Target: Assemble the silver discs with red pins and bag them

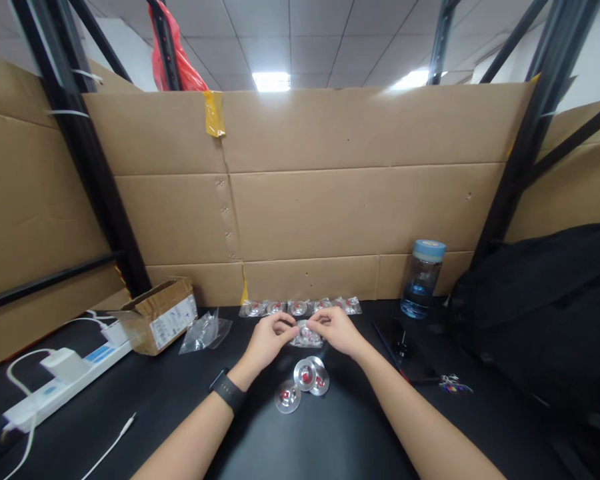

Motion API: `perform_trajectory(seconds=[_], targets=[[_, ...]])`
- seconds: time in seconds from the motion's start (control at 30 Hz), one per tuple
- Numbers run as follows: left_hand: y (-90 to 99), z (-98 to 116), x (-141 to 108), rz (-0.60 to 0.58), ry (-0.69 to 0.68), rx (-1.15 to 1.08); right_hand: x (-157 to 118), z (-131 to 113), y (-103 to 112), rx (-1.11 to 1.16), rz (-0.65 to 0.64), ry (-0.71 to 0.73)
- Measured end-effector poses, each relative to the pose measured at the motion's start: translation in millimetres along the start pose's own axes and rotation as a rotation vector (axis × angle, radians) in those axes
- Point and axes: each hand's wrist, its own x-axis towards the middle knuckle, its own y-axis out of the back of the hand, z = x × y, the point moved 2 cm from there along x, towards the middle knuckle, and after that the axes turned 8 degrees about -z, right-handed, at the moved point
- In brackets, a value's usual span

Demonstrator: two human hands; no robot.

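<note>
Small clear packet (306, 335): held just below the middle of the frame, pinched from both sides over the black table (360, 433); a silver disc with a red spot shows through the plastic.
Left hand (270, 340): closed on the packet's left edge, thumb and fingers pressed together; a black wristband (227, 390) sits on the wrist.
Right hand (337, 330): closed on the packet's right edge, fingers curled over it.
Loose discs (304, 383): three silver rounds with red centres, lying just beneath the hands, two of them overlapping, one apart to the lower left.
Row of packets (300, 307): about five sealed clear packets lined up just above the hands, against the foot of the cardboard wall (360, 200).
Empty wrappers (205, 331): crumpled clear plastic left of the hands.
Cardboard box (163, 323): open, with a white label, further left.
Power strip (60, 387): white, with cables, lower left of the frame.
Water bottle (423, 280): clear with a pale blue cap, right of centre.
Black bag (545, 307): slumped at the right edge.
</note>
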Motion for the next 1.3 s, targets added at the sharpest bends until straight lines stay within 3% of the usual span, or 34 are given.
perform_trajectory(seconds=[0.13, 0.33, 0.6, 1.07, 1.3], targets=[[1.8, 0.7, -0.6, -0.112, -0.042, -0.005, -3.8, -15.1, 6.8, -0.093, 0.014, 0.062], [-3.1, 14.6, -7.9, -0.119, -0.097, 0.054, -14.1, -38.5, 7.7, -0.308, -0.016, 0.197], [-12.1, 16.7, -8.9, -0.191, -0.101, 0.026, -14.7, -40.8, 5.4, -0.399, 0.035, 0.243], [-5.9, 30.9, -10.6, -0.136, -0.156, 0.002, -15.8, -49.5, 3.5, -0.385, 0.093, 0.297], [-7.4, 36.0, -12.7, -0.096, -0.195, 0.058, -15.1, -43.9, -0.5, -0.446, 0.059, 0.286]])
